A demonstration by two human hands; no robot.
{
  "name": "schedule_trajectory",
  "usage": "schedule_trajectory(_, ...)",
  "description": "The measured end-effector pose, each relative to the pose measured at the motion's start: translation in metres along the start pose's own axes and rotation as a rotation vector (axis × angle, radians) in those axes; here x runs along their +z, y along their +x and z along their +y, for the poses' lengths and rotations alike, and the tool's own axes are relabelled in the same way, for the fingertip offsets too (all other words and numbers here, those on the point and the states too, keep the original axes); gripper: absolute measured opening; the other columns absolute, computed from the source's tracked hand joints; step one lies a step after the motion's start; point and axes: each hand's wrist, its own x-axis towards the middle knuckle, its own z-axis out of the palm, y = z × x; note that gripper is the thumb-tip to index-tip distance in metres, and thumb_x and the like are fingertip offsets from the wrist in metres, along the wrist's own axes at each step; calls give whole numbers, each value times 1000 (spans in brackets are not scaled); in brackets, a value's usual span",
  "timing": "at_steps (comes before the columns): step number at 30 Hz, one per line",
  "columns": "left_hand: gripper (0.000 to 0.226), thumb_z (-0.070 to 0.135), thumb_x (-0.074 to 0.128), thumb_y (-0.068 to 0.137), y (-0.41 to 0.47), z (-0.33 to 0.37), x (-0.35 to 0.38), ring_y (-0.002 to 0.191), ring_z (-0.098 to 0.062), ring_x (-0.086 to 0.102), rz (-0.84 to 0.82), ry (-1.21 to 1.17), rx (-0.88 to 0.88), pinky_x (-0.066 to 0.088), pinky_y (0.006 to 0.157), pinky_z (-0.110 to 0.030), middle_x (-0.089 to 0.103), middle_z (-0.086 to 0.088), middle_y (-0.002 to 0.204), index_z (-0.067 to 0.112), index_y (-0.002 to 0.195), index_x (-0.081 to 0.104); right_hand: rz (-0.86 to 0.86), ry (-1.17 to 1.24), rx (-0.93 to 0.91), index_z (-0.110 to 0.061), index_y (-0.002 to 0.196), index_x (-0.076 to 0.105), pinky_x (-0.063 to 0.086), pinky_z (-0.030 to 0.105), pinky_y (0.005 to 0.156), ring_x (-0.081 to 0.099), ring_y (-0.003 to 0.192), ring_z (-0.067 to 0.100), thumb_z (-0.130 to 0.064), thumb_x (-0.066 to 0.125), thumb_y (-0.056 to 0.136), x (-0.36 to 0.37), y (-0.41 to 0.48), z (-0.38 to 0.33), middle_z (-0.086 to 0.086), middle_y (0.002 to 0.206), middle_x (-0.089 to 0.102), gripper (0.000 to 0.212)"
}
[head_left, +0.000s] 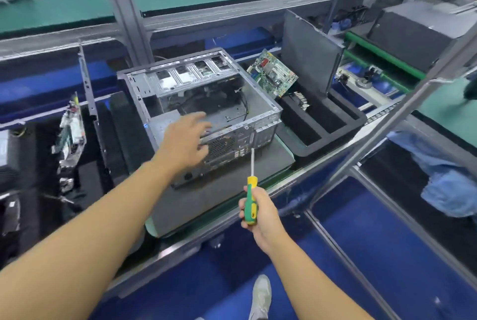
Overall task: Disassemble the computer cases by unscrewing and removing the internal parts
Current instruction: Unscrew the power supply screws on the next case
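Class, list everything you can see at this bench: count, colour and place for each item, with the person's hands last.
computer case: 1, grey metal, open, centre, on the mat
mat: 1, grey, under the case
motherboard: 1, green, leaning in the foam tray
foam tray: 1, black, right of the case
panel: 1, grey, upright behind the tray
second case: 1, dark grey, far right
circuit board: 1, green and white, far left, blurred
cloth: 1, blue, lower right
screwdriver: 1, green and yellow handle, in the right hand
left hand: 1, fingers spread, over the case's near edge
right hand: 1, gripping the screwdriver
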Motion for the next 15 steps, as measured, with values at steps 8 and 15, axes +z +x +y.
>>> schedule_trajectory(8,113,59,75,78,-23,-45,15,154,-29,2,-261,375,-132,14,122,-45,-3,-6,168,37,159,-1,60,-539,60,-19,97,61,31,24,45,43,56,15,-43,49,100,33,3,43,0,73,57,27)
schedule_trajectory(15,103,46,73,86,-23,-45,18,154,-30,3,-231,409,-116,13,122,-45,0,-6,168,35,159,1,133,-795,-62,-20,93,61,41,31,59,52,70,13,-46,46,102,45,21,57,-2,86,63,32)
